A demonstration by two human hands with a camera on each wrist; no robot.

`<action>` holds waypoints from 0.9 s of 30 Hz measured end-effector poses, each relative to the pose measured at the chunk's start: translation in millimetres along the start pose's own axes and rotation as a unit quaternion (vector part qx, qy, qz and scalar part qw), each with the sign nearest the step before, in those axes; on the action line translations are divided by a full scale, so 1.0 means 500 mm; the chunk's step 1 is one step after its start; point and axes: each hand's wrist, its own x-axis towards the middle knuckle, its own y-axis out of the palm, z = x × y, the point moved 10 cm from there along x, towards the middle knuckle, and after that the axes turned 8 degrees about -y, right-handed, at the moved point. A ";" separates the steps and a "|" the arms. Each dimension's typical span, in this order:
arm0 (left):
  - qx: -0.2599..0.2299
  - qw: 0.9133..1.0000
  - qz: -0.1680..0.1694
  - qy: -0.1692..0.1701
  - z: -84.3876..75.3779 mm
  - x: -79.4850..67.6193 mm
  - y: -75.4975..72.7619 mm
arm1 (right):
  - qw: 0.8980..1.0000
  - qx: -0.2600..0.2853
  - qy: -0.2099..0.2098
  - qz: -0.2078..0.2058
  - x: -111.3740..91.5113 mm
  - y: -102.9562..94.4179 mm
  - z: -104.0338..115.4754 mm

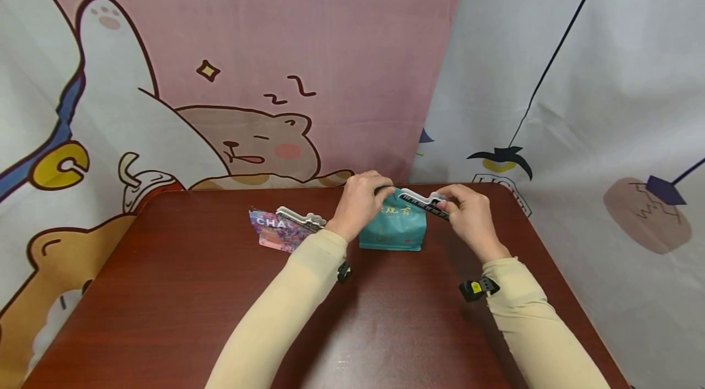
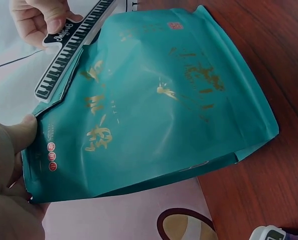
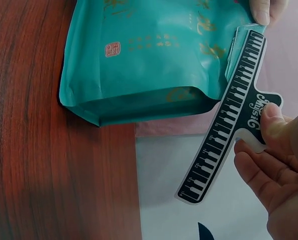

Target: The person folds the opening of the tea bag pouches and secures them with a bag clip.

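A teal tea bag (image 1: 392, 231) with gold characters stands on the table. My left hand (image 1: 360, 202) pinches its top left corner between thumb and fingers, as the left wrist view shows. In my right hand (image 1: 468, 218) is a long clip (image 3: 221, 125) with a piano-key print and the word "Music", held by its handle between thumb and fingers. Part of the clip's length lies over the folded top edge of the bag; the rest sticks out past the bag's right side.
Left of the teal bag is a purple-pink pouch (image 1: 270, 231) marked "CHA", with a similar clip (image 1: 300, 218) across its top. Both stand toward the back of the dark red wooden table (image 1: 182, 291). A cartoon-printed cloth (image 1: 374, 71) hangs behind the table.
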 end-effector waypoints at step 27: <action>0.005 1.000 0.007 0.002 -0.003 0.002 0.004 | 1.000 0.018 0.021 -0.004 0.009 0.016 0.007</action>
